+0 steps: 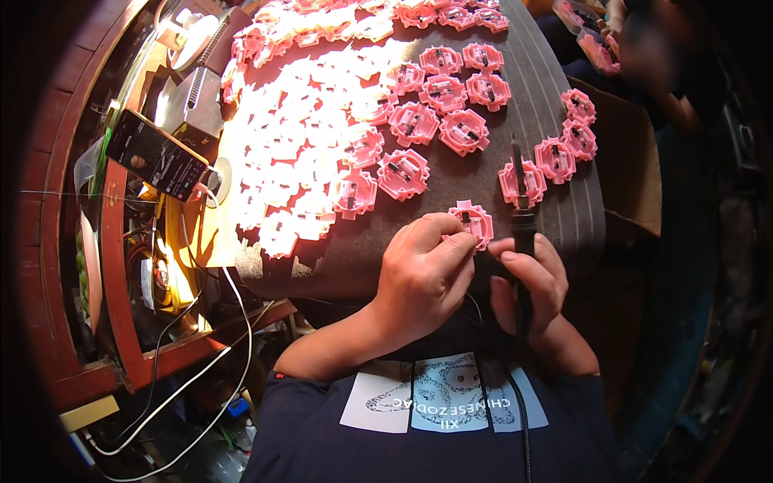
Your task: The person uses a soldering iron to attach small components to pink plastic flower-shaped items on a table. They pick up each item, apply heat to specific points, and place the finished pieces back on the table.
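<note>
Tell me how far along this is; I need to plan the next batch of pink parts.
Done cannot be read: many pink parts lie spread over the dark mat, worked and unworked looking alike. In hand: the left hand steadies one pink part while the right hand holds a black corded tool, tip up, beside it. What is left cannot be counted.

A dark grey ribbed mat (555, 80) covers the bench across the upper middle of the frame. At the left a black smartphone (157, 154) with a lit screen stands tilted, just beside a round white lamp head (189, 28) in the upper left. White cables (233, 322) trail down toward the lower left. A brown cardboard sheet (632, 169) lies at the right.
</note>
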### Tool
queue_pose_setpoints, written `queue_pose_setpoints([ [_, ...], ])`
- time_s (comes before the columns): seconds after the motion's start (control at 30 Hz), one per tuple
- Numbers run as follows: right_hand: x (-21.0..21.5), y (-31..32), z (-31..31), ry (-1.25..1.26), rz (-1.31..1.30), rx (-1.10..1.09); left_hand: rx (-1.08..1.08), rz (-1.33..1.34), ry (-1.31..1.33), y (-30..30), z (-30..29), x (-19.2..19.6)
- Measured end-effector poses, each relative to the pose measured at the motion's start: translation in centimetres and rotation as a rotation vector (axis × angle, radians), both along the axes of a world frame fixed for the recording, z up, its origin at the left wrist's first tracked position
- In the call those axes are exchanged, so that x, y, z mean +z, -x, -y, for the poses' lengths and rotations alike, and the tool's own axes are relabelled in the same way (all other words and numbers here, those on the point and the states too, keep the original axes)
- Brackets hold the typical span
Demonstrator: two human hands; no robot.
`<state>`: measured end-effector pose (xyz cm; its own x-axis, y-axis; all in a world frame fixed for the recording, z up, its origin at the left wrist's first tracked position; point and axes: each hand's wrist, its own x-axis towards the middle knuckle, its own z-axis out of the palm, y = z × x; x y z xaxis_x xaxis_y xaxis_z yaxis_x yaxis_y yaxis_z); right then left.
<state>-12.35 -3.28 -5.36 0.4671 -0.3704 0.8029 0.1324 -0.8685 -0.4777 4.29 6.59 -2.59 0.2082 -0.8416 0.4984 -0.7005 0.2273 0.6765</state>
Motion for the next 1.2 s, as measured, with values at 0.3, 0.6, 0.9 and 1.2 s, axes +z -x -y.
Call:
queue_pose_setpoints([
  [0.3,1.6,3.7,1.4,-0.043,0.005,0.092,0.013,0.022,-0.001,0.1,0.0,0.1],
  [0.6,3.3,5.7,1.0,-0.046,-0.081,0.168,0.025,0.037,0.007,0.4,0.0,0.1],
  [0.9,3.7,6.1,0.8,-0.053,-0.160,0.204,0.020,0.011,-0.002,0.4,0.0,-0.2],
  [1.2,4.1,6.0,0.6,-0.049,-0.167,0.202,0.021,0.053,0.028,0.3,0.1,0.1],
])
